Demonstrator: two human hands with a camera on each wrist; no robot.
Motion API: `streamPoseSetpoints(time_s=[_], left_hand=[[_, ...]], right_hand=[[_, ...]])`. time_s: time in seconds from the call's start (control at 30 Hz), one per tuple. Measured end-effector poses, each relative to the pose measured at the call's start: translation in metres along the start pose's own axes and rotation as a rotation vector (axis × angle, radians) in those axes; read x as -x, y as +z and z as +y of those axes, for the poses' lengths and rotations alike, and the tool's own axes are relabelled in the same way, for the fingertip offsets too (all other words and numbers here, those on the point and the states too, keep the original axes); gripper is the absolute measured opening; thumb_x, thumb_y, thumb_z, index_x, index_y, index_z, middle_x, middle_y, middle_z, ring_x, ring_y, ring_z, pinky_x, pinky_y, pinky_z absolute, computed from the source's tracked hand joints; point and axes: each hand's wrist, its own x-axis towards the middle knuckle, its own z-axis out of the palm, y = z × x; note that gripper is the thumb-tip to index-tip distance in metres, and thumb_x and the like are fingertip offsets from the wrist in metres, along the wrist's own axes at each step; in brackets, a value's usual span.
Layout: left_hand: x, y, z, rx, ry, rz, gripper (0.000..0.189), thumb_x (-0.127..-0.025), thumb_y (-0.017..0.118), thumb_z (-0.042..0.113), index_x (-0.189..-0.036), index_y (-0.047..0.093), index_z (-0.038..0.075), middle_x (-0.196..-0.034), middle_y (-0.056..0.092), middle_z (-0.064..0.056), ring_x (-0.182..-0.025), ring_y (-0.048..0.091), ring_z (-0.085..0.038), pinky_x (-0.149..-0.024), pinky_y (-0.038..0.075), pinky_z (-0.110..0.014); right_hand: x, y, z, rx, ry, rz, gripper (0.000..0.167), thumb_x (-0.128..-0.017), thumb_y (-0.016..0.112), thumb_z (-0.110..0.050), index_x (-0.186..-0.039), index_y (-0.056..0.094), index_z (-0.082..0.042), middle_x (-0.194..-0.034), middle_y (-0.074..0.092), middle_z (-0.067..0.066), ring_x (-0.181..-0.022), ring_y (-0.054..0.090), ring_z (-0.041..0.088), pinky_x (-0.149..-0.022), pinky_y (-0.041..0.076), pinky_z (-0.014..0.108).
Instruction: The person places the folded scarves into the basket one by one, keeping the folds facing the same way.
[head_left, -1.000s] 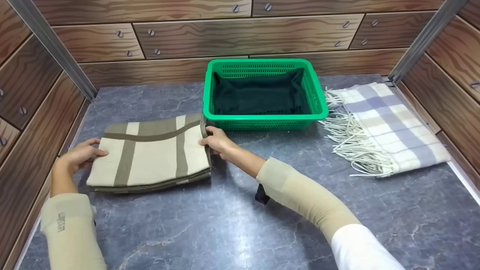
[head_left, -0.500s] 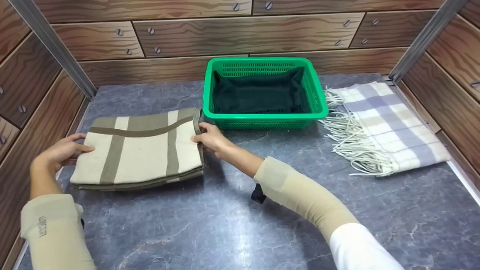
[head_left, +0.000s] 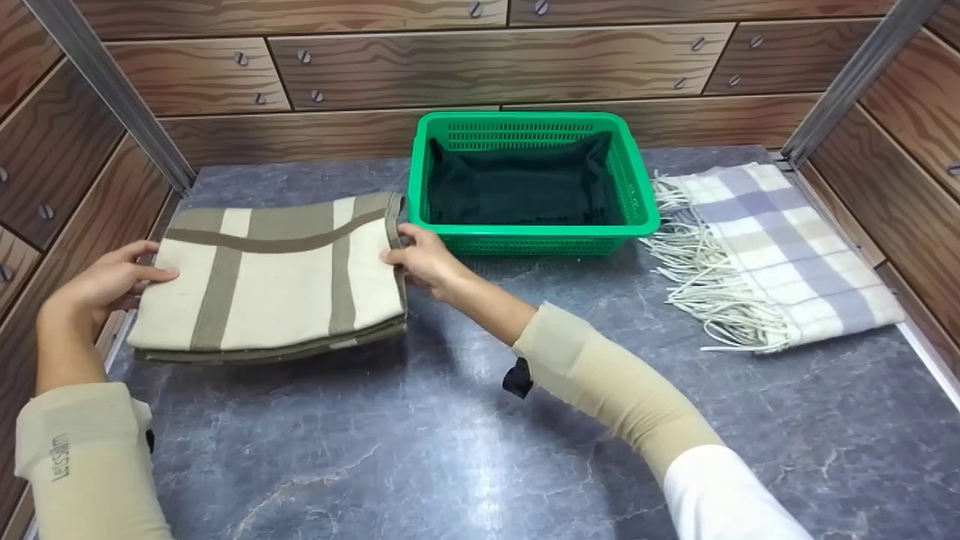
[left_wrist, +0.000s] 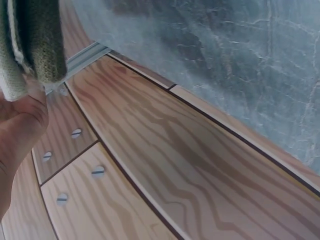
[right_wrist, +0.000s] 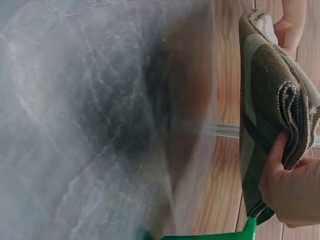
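A folded cream-and-olive plaid scarf, several layers thick, hangs level above the table's left side. My left hand grips its left edge, thumb on top and fingers under it. On the opposite side my right hand pinches the right edge near the green basket, thumb on top. The right wrist view shows the scarf edge-on, its layered folds between the right hand's thumb and fingers. Only a corner of the scarf appears in the left wrist view. Its underside is mostly hidden.
A green plastic basket holding a dark cloth stands at the back centre. A white-and-lavender plaid scarf with fringe lies on the marbled table at right. Wood-patterned walls enclose the back and sides.
Both hands have shifted the folded scarf leftward, then raised it and moved it slightly away from me. The basket and the fringed scarf have stayed in place.
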Motion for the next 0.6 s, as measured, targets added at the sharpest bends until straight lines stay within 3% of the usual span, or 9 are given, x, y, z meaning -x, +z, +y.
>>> streamPoseSetpoints(time_s=[0.23,0.43,0.6], left_hand=[[0.0,0.006,0.014,0.076,0.03,0.007,0.049,-0.09,0.061,0.018,-0.127,0.03,0.011,-0.081,0.059,0.007,-0.071,0.061,-0.008,-0.063,0.052,-0.029],[-0.003,0.015,0.026,0.047,0.078,0.022,0.062,-0.091,0.06,0.019,-0.136,0.02,0.004,-0.084,0.059,0.011,-0.074,0.061,-0.006,-0.066,0.051,-0.027],[-0.008,0.026,0.04,0.03,0.104,0.023,0.055,-0.091,0.058,0.019,-0.134,0.026,0.006,-0.085,0.058,0.01,-0.076,0.061,-0.005,-0.068,0.051,-0.026]], right_hand=[[0.003,-0.009,-0.018,0.004,0.012,0.015,0.061,-0.091,0.055,-0.001,-0.144,0.026,-0.008,-0.123,0.049,0.015,-0.096,0.056,0.021,-0.081,0.047,0.034],[0.002,-0.022,-0.027,-0.011,0.004,0.037,0.058,-0.09,0.055,0.0,-0.143,0.031,-0.008,-0.118,0.052,0.014,-0.093,0.056,0.021,-0.081,0.047,0.035],[0.003,-0.039,-0.03,-0.035,-0.028,0.046,0.049,-0.089,0.055,0.001,-0.135,0.041,-0.007,-0.108,0.055,0.013,-0.087,0.057,0.02,-0.079,0.048,0.037]])
